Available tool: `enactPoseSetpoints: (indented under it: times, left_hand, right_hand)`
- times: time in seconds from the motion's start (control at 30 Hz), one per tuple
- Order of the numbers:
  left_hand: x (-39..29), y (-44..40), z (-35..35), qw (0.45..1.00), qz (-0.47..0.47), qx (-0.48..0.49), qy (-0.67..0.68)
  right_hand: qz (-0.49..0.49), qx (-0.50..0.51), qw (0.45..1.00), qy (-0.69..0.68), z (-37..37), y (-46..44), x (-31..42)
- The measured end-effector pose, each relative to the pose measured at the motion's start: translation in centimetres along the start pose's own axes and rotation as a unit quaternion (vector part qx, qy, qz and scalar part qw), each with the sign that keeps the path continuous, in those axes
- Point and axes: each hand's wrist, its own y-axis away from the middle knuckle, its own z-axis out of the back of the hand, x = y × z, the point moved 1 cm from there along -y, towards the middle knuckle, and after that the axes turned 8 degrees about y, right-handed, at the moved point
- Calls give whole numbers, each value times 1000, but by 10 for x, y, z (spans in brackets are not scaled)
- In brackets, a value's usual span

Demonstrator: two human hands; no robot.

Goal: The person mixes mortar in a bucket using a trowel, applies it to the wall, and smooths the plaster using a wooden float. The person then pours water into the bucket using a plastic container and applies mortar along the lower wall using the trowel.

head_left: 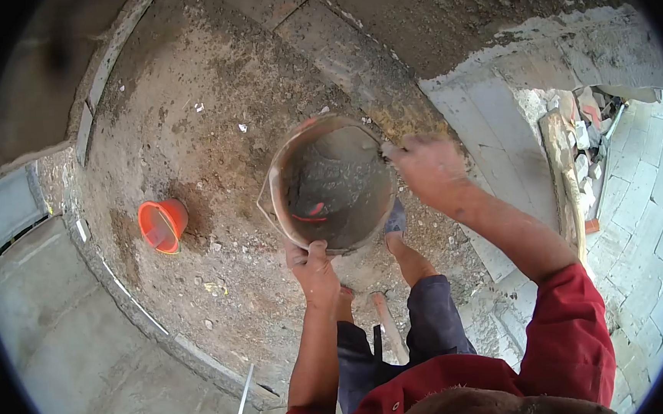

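A large bucket [275, 186], its walls smeared with grey, is tilted so that I look into its mouth. Wet grey mortar [337, 172] coats the inside, with a reddish patch low down. My left hand [313, 268] is closed on the near rim, thumb toward the opening. At the right side of the rim, my right hand [430, 168] is closed with its fingertips on the edge, slightly blurred. The handle hangs loose along the bucket's left side.
An orange-red bucket [164, 225] lies tipped on the dirt floor [221, 161] to the left. A wooden handle [388, 327] is between my legs. Pale slabs [500, 149] and a pile of rubble [585, 151] are at right; a concrete ledge [70, 317] borders the left.
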Motion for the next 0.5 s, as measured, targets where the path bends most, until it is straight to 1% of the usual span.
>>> enactPoseSetpoints:
  times: [0.03, 0.13, 0.2, 0.23, 0.27, 0.3, 0.33, 0.4, 0.43, 0.5]
  left_hand:
    - [-6, -3, -17, 1000, -24, 18, -9]
    - [-29, -19, -38, 992, -106, 48, -42]
    - [-47, -29, -42, 980, -165, 67, -93]
    - [-58, -28, -39, 969, -192, 71, -135]
    - [-69, -27, -41, 964, -225, 69, -124]
    - [-80, -28, -43, 956, -259, 68, -116]
    - [-89, -30, -44, 944, -293, 71, -137]
    - [-108, -34, -42, 936, -311, 80, -145]
    - [-117, -33, -39, 943, -293, 81, -133]
    - [-122, -33, -23, 952, -276, 54, -118]
  right_hand:
    - [12, -32, 999, 42, -11, -7, 22]
    - [138, -87, 986, 32, 49, -10, 45]
    - [154, -141, 973, 98, 99, -18, 49]
    - [129, -170, 967, 142, 114, -32, 42]
    - [106, -201, 957, 181, 121, -53, 34]
    - [108, -163, 961, 195, 120, -68, 27]
    - [109, -129, 963, 210, 118, -79, 24]
    - [97, -41, 981, 163, 119, -100, 32]
    - [93, 7, 986, 140, 116, -105, 39]
    - [128, -10, 990, 52, 91, -109, 56]
